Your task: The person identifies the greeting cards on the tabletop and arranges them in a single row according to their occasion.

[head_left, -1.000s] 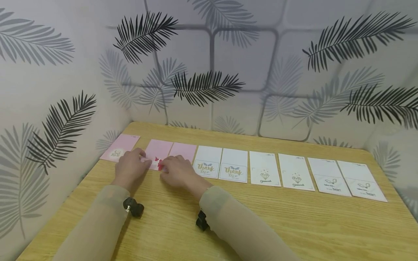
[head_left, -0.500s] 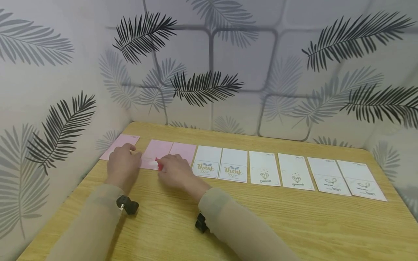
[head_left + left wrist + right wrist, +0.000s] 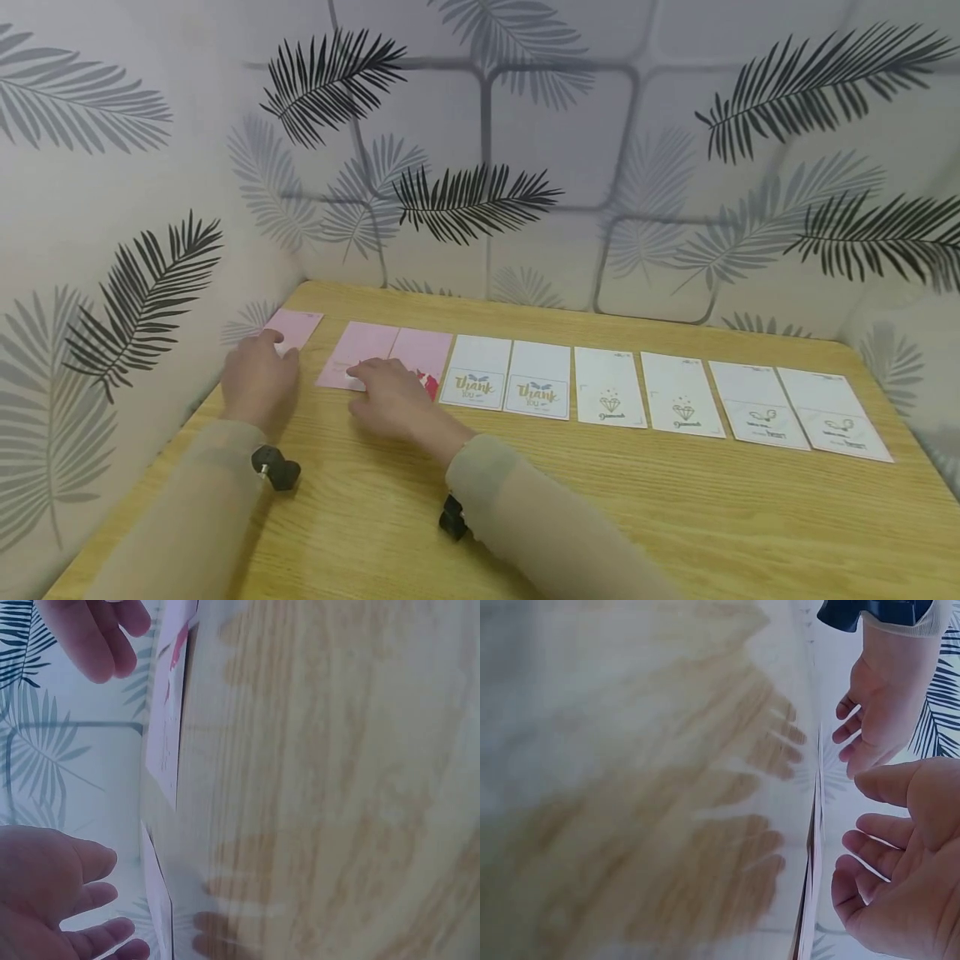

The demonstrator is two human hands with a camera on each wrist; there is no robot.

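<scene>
My left hand (image 3: 258, 379) hovers over the pink card (image 3: 297, 327) at the far left and covers most of it. In the left wrist view the fingers of this left hand (image 3: 49, 892) are loosely bent with nothing between them. Over the lower part of two side-by-side pink panels, the left one (image 3: 367, 337) and the right one (image 3: 423, 343) with red print, is my right hand (image 3: 390, 400). The right wrist view shows this right hand (image 3: 907, 862) relaxed, thumb apart from the fingers, holding nothing.
To the right lie two white "Thank You" panels (image 3: 480, 350), two white diamond-print panels (image 3: 609, 367) and two white panels with a heart caption (image 3: 742, 383), all in a row. The wooden table (image 3: 600, 492) meets a leaf-patterned wall (image 3: 525, 250) behind.
My left hand has moved left, away from the pink panels to over the far-left card. My right hand has shifted slightly left, and the red print on the right panel now shows.
</scene>
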